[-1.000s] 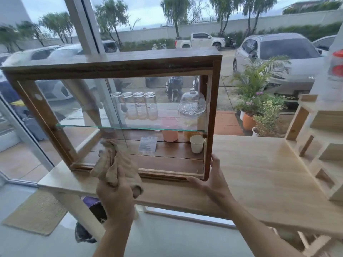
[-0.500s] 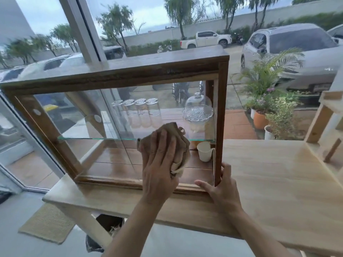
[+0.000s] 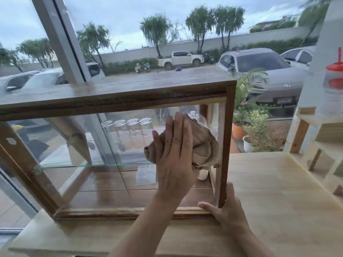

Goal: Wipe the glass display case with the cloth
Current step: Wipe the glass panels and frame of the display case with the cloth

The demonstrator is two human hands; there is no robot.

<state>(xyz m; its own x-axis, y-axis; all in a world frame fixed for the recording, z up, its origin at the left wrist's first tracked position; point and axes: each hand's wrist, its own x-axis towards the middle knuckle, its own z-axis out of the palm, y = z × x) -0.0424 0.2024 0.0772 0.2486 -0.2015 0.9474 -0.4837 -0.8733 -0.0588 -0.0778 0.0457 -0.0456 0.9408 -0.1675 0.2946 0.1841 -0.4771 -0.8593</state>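
Observation:
A wood-framed glass display case (image 3: 115, 98) stands on a light wooden table (image 3: 278, 191). My left hand (image 3: 174, 156) presses a crumpled tan cloth (image 3: 203, 145) flat against the front glass, high on the right side next to the right post. My right hand (image 3: 228, 210) grips the case's bottom right front corner, thumb along the bottom rail. Inside, several upturned glasses (image 3: 130, 132) stand on a glass shelf (image 3: 83, 165), and a paper card (image 3: 145, 175) lies on the case floor. A small cup and a glass dome are mostly hidden behind the cloth.
A light wooden rack (image 3: 319, 145) stands on the table at the right, with a red-lidded container (image 3: 335, 80) on it. Behind the case a large window with a grey frame (image 3: 61, 43) shows parked cars and potted plants (image 3: 256, 130).
My left hand has carried the cloth from the lower left of the front glass up and right to the upper right area. My right hand stays on the bottom right corner.

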